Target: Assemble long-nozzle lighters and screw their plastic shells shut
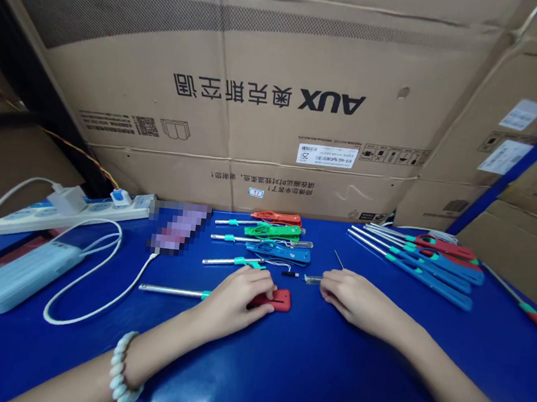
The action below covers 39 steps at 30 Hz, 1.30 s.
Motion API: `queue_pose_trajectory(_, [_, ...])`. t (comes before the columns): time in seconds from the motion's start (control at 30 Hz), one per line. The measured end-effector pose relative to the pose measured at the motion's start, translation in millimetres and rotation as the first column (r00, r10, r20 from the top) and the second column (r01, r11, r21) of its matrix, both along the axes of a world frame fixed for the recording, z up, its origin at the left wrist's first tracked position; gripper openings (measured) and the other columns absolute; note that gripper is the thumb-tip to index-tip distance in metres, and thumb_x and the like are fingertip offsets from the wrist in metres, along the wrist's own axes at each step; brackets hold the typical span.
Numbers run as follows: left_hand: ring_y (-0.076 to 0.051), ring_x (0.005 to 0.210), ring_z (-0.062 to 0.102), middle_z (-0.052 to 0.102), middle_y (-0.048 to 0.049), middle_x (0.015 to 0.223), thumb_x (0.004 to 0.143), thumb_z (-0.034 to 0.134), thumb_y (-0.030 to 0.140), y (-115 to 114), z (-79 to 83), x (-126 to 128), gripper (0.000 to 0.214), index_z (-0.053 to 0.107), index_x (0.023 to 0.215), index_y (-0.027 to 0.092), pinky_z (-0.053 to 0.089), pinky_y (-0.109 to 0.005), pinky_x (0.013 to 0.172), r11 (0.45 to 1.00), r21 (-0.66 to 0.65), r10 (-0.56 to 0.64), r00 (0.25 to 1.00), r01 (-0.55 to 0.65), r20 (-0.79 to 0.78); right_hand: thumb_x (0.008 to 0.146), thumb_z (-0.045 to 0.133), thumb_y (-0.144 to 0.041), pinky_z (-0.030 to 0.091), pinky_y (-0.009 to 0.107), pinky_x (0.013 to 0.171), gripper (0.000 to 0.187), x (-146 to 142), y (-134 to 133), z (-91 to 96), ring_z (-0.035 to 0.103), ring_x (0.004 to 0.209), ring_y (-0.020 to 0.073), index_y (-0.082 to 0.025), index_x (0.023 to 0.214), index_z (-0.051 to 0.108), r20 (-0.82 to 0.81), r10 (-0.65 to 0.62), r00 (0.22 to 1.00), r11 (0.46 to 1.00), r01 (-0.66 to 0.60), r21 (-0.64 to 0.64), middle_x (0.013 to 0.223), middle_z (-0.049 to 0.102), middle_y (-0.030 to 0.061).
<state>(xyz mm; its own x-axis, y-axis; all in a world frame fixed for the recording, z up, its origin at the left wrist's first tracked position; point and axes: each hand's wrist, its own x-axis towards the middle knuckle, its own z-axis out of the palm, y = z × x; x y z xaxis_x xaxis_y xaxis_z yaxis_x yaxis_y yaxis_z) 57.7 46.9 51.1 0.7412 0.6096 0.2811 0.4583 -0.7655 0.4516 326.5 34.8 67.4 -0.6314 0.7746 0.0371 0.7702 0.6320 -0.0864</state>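
Observation:
My left hand (244, 294) lies closed over the red handle (282, 300) of a long-neck lighter, thumb and fingers pressed on it. The lighter's metal barrel (170, 290) with its green collar points left along the table. To the right, my right hand (354, 296) is closed with its fingertips on the end of a small clear tube (312, 280). A thin metal rod (338, 259) sticks out just beyond those fingers; whether they hold it I cannot tell. A small black part (290, 273) with white wires lies left of the tube.
Opened orange (276, 217), green (272, 231) and blue (280, 252) lighters lie in a row behind my hands. Several assembled lighters (433, 276) are at right. A power bank (20, 277), white cable (87, 324), phone (182, 227) and power strip (99, 212) are left. Cardboard (265, 47) stands behind.

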Motion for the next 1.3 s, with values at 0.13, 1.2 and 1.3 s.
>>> queue_pose_trajectory(0.13, [-0.018,0.085,0.057,0.062,-0.0016,0.092,0.088,0.057,0.022,-1,0.1,0,0.009,0.050,0.083,0.019,0.037,-0.030,0.076,1.000,0.009,-0.002,1.000,0.002,0.000,0.092,0.042,-0.014,0.039,0.031,0.071,0.018,-12,-6,-3.1,0.054,0.073,0.0181,-0.018,0.079,0.053,-0.132,-0.015,0.991,0.999,0.019,0.030,0.080,0.060,0.0045])
queue_pose_trajectory(1.2, [-0.016,0.078,0.052,0.058,0.0000,0.086,0.091,0.050,0.018,-16,-1.3,8,0.010,0.047,0.082,0.018,0.033,-0.029,0.071,0.993,0.114,-0.019,0.996,0.029,-0.091,0.087,0.053,-0.011,0.040,0.026,0.070,0.012,-47,-11,-24.4,0.051,0.079,0.0142,-0.019,0.078,0.056,-0.662,-0.036,0.749,0.981,-0.101,-0.167,0.087,0.053,0.0024])
queue_pose_trajectory(1.3, [-0.016,0.076,0.052,0.057,-0.0002,0.085,0.091,0.049,0.017,-16,-0.9,9,0.010,0.047,0.081,0.018,0.032,-0.028,0.070,0.993,0.119,-0.019,0.996,0.029,-0.086,0.085,0.053,-0.010,0.041,0.026,0.070,0.012,-48,-11,-22.7,0.051,0.078,0.0142,-0.018,0.077,0.057,-0.663,-0.038,0.748,0.982,-0.096,-0.165,0.086,0.054,0.0023])
